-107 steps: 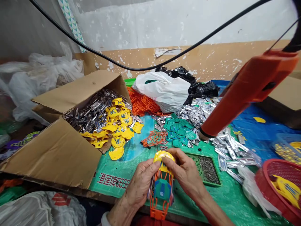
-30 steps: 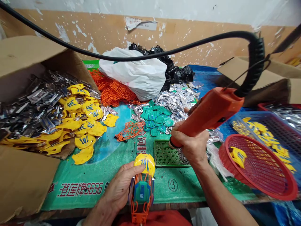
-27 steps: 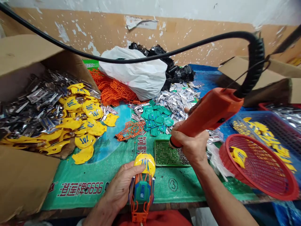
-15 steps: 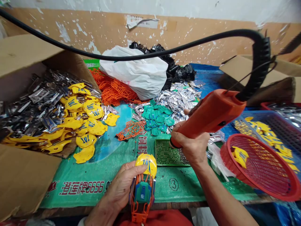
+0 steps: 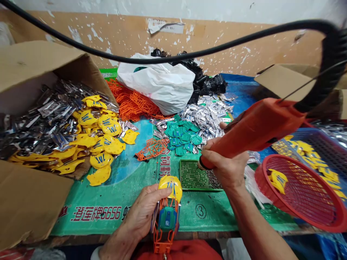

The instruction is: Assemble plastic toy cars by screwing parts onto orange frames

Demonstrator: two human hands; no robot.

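My left hand (image 5: 145,211) grips a toy vehicle body (image 5: 166,218) near the front edge of the table, its thumb on the yellow end piece. The body has an orange lattice frame with a green panel in the middle. My right hand (image 5: 226,166) is wrapped round a red-orange electric screwdriver (image 5: 255,128), raised over the right side of a green perforated tray (image 5: 192,175). Small screws (image 5: 214,178) lie in that side of the tray. The screwdriver's tip is hidden behind my hand. A thick black cable (image 5: 330,54) runs from its back end.
At left, a cardboard box (image 5: 29,202) spills yellow parts (image 5: 101,160) and shiny strips. Orange frames (image 5: 135,103), a white bag (image 5: 162,81), green panels (image 5: 181,133) and silver parts (image 5: 206,113) lie behind. A red basket (image 5: 300,195) stands right. The cable crosses overhead.
My right hand and the screwdriver have shifted slightly to the right, and the cable has swung with them. My left hand still holds the toy body in nearly the same place.
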